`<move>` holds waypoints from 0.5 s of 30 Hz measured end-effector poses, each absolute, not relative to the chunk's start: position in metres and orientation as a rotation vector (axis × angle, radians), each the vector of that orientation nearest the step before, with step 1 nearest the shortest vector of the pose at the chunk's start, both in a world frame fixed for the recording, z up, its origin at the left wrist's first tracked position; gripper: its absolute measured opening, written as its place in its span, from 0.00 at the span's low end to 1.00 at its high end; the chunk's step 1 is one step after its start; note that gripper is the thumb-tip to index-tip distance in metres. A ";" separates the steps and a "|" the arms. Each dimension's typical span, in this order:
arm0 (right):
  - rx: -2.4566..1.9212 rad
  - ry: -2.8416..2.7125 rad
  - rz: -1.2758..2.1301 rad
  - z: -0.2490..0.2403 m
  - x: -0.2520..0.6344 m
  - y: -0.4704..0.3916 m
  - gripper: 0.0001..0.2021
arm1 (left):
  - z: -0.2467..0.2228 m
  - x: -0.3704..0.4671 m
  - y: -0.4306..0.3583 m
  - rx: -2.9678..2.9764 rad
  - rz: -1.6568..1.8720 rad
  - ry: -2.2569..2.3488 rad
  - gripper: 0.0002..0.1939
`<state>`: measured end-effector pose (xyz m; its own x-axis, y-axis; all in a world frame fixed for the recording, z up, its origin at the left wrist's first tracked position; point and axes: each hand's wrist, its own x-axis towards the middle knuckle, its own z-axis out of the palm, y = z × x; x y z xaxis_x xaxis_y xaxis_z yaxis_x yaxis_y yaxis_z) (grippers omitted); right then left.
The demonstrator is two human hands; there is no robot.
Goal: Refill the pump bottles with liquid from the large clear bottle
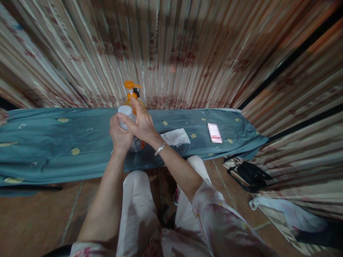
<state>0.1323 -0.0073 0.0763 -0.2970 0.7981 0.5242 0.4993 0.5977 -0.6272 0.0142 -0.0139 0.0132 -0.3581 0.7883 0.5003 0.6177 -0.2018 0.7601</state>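
A translucent bottle with a whitish cap (125, 111) is in my two hands, above the cloth-covered surface. My left hand (120, 135) is wrapped around its near left side. Closed against the bottle's right side is my right hand (142, 122), its thumb across the front just under the cap and its fingers pointing up and away. A yellow pump bottle with an orange pump head (130, 85) stands right behind my hands. They hide its middle, and a dark and orange label shows below my right hand.
A teal cloth with pineapple prints (93, 142) covers the long surface. A white tissue (177, 137) and a phone (214, 133) lie to the right. Patterned curtains (171, 46) hang behind. On the floor at right are a black bag (250, 175) and a pale bag (292, 214).
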 end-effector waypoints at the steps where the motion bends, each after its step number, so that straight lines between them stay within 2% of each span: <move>1: -1.024 -1.957 0.420 0.072 0.139 -0.013 0.26 | 0.013 0.015 -0.014 1.660 1.623 1.891 0.24; 3: -0.963 -1.948 0.407 0.058 0.162 -0.026 0.28 | 0.013 0.016 -0.016 1.628 1.658 1.919 0.29; 5: -1.001 -1.900 0.372 0.037 0.195 -0.037 0.24 | 0.013 0.017 -0.017 1.608 1.671 1.939 0.30; 8: -1.345 -1.827 0.296 -0.002 0.267 -0.044 0.20 | 0.013 0.018 -0.018 1.591 1.677 1.946 0.30; 10: -1.748 -1.739 0.276 -0.023 0.322 -0.044 0.19 | 0.012 0.017 -0.018 1.591 1.685 1.931 0.30; 15: -2.105 -1.457 0.090 -0.049 0.445 -0.042 0.19 | 0.013 0.016 -0.018 1.586 1.650 1.974 0.34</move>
<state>0.4446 -0.0418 -0.0494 0.4039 0.8776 0.2584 0.8390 -0.2428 -0.4869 0.0159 -0.0185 0.0128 -0.4443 0.7478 0.4933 0.6181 -0.1427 0.7731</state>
